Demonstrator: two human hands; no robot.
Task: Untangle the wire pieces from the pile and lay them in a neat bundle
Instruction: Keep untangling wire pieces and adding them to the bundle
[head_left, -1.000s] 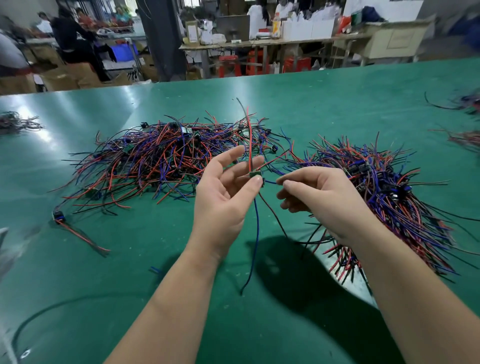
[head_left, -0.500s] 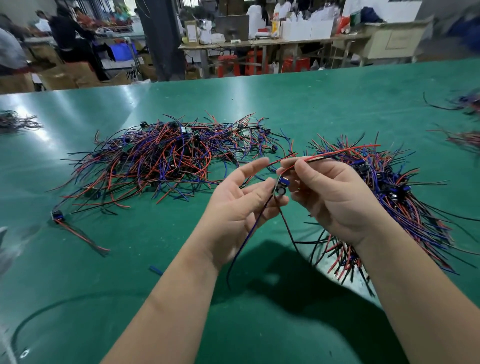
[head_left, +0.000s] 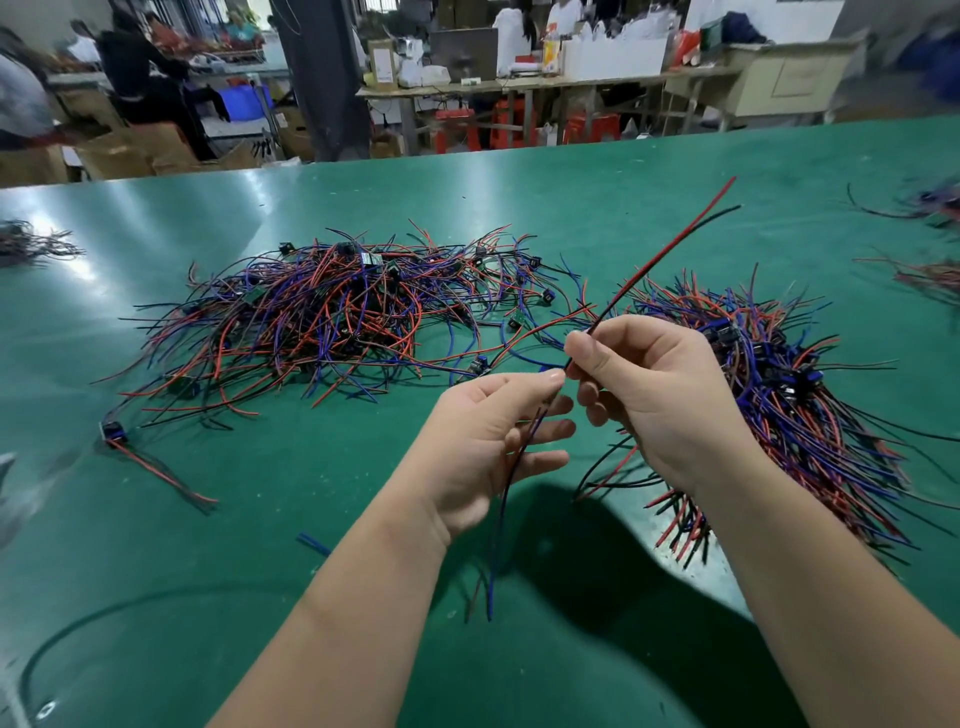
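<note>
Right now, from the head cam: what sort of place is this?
Most likely a wire-harness assembly workshop. A long green worktable carries a tangled pile of red, blue and black wire pieces and a sorted bundle; behind stand cluttered benches, cardboard cartons and other workers.

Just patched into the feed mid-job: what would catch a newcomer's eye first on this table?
At centre, the left hand and right hand both pinch one wire piece, its red and black strands sticking up to the right and its blue ones hanging down. Behind the left hand sprawls a tangled pile of red, blue and black wires. A tidier bundle lies right of the right hand on the green table.
</note>
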